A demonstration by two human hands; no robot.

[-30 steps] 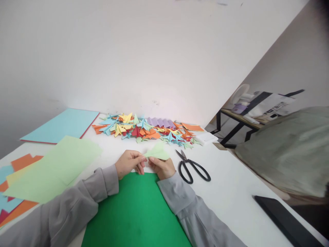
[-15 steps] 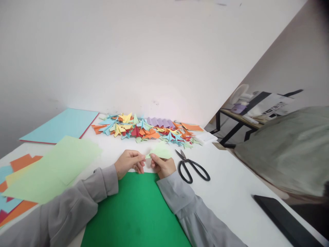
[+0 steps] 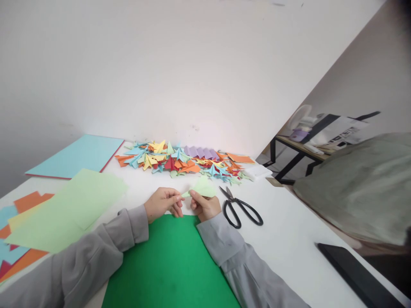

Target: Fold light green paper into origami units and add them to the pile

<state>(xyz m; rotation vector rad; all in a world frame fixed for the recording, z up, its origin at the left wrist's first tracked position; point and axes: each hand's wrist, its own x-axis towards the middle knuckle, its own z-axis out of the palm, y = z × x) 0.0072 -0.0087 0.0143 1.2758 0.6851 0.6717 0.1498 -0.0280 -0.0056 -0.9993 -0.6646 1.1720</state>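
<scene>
Between my two hands is a small piece of light green paper point(image 3: 204, 187), held just above the far edge of a dark green sheet point(image 3: 170, 265). My left hand point(image 3: 163, 202) pinches its narrow left end between thumb and forefinger. With thumb and bent fingers, my right hand point(image 3: 205, 205) grips the paper's lower edge, and the broad part stands up behind it. My fingers partly hide the folds. Black-handled scissors point(image 3: 241, 207) lie beside my right hand, blades pointing away.
Many small folded paper planes point(image 3: 173, 161) are heaped along the wall. On the left are a large light green sheet point(image 3: 70, 209), coloured paper pieces point(image 3: 28, 201) and a blue sheet point(image 3: 77, 156). A black flat object point(image 3: 356, 273) lies at the right edge of the white table point(image 3: 289, 239).
The light green paper's broad part has tilted slightly up and rightward in my right hand. Both hands keep their pinch in nearly the same place.
</scene>
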